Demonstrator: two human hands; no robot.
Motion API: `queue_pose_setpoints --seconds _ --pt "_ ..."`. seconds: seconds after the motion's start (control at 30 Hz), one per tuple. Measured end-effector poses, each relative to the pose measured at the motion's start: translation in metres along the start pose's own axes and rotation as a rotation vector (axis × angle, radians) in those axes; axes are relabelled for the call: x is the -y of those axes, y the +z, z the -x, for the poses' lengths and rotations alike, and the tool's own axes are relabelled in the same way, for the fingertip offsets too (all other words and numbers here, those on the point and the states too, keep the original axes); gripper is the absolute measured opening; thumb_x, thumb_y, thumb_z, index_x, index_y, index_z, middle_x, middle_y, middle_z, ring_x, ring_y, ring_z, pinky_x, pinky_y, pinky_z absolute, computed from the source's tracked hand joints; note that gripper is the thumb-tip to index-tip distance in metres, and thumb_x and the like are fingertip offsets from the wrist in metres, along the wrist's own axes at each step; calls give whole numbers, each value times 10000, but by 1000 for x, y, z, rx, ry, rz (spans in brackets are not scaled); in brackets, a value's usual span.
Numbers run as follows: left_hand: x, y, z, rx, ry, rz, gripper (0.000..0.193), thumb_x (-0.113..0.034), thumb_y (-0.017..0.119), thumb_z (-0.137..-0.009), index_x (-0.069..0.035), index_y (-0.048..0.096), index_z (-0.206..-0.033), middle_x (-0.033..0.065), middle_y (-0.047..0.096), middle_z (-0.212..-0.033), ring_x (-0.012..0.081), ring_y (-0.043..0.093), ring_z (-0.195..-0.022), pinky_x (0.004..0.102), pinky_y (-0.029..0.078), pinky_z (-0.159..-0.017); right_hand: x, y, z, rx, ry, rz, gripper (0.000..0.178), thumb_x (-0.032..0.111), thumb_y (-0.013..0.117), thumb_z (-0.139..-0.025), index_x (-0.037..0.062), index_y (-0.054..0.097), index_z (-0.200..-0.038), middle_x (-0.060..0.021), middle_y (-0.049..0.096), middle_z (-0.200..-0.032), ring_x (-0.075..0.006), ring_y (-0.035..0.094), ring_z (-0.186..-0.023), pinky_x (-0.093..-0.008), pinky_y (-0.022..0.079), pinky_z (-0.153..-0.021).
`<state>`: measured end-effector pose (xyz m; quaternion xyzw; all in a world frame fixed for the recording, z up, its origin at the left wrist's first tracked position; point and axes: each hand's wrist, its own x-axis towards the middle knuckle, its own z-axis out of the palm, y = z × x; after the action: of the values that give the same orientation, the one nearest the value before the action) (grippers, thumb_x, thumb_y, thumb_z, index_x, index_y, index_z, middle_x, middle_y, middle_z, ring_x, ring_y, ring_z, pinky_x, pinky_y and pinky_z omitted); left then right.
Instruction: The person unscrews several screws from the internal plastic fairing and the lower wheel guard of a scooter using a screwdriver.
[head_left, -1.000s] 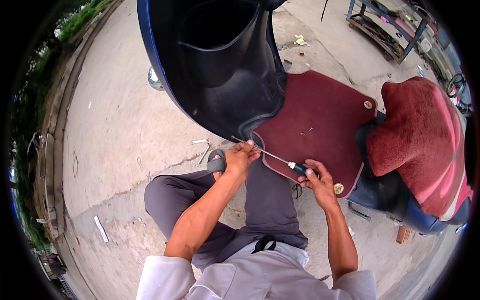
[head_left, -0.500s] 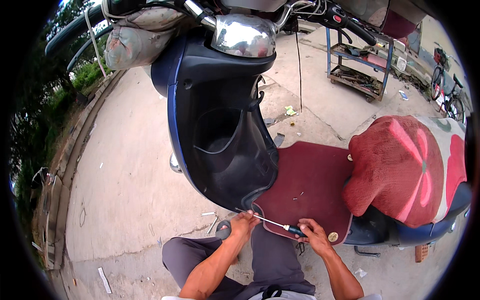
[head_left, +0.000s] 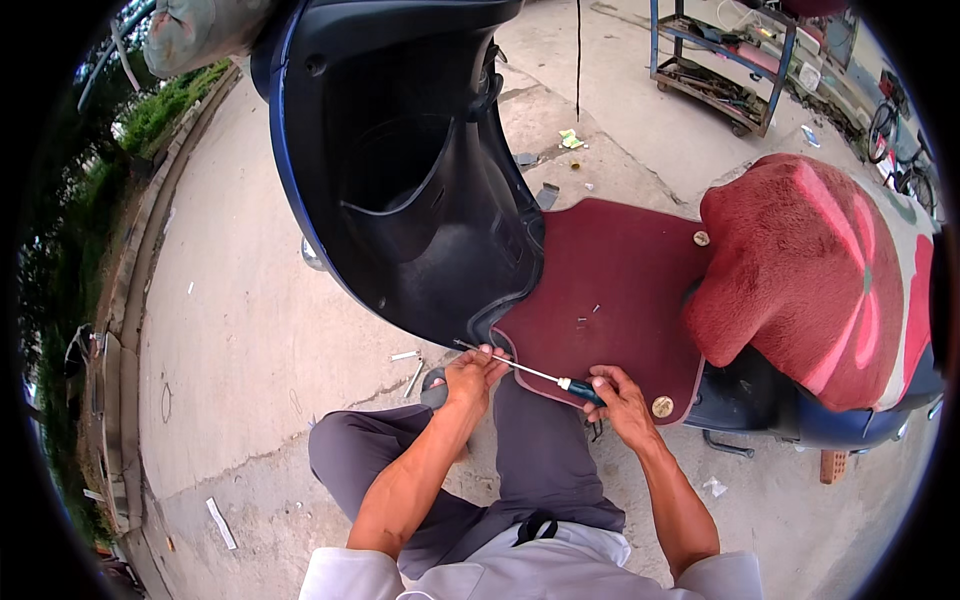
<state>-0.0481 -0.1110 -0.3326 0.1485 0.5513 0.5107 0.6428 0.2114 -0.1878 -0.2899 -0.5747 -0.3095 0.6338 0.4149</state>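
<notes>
A long-shafted screwdriver (head_left: 538,371) lies slantwise across my lap side of the scooter. Its dark green handle is gripped in my right hand (head_left: 622,405), fingers closed round it. My left hand (head_left: 474,372) pinches the shaft near its far end. The tip pokes out beyond those fingers, by the lower edge of the scooter's black front panel (head_left: 430,255); whether a screw sits on the tip is too small to tell. Two small screws (head_left: 582,321) rest on the dark red floor mat (head_left: 630,270), just beyond my hands.
A red flowered cover (head_left: 775,260) drapes the scooter seat at the right. A blue-framed tool cart (head_left: 715,75) stands on the concrete at the back right, with bicycles (head_left: 882,125) beyond. A brick (head_left: 833,466) lies under the scooter. A kerb (head_left: 140,270) runs along the left.
The view has tilted down, so the handlebars and headlight are out of sight. Both hands keep their hold on the screwdriver, whose position against the scooter is much the same.
</notes>
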Motion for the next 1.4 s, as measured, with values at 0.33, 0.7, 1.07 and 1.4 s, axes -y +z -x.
queue_pose_setpoints --seconds 0.33,0.7,1.07,1.4 --pt "-8 3 8 -37 -94 53 172 -181 698 -965 -33 616 -934 90 698 -912 184 709 -816 288 622 -740 -15 -4 -1 29 -316 167 310 -41 714 -836 11 671 -1139 -67 663 -1124 -169 631 -1049 -286 481 -926" --pt "-24 -1 23 92 5 -530 132 -124 567 -1022 -16 642 -1023 117 713 -993 236 715 -875 352 606 -730 -7 -7 -3 38 -237 362 276 13 693 -883 30 687 -1159 -51 677 -1071 -155 641 -890 -290 498 -793" --pt "-55 10 9 -64 1179 -2362 126 -137 619 -812 -69 719 -846 50 617 -927 217 559 -954 344 419 -768 -7 4 5 -36 -459 263 319 -101 684 -781 25 706 -1073 -57 646 -1121 -170 620 -1056 -281 467 -929" --pt "-58 20 -9 191 1062 -2274 114 -85 644 -790 -53 714 -874 95 698 -931 254 654 -1019 365 536 -886 4 -28 20 -103 -419 97 265 -62 717 -828 25 707 -1078 -40 644 -1135 -129 614 -1036 -264 505 -838"
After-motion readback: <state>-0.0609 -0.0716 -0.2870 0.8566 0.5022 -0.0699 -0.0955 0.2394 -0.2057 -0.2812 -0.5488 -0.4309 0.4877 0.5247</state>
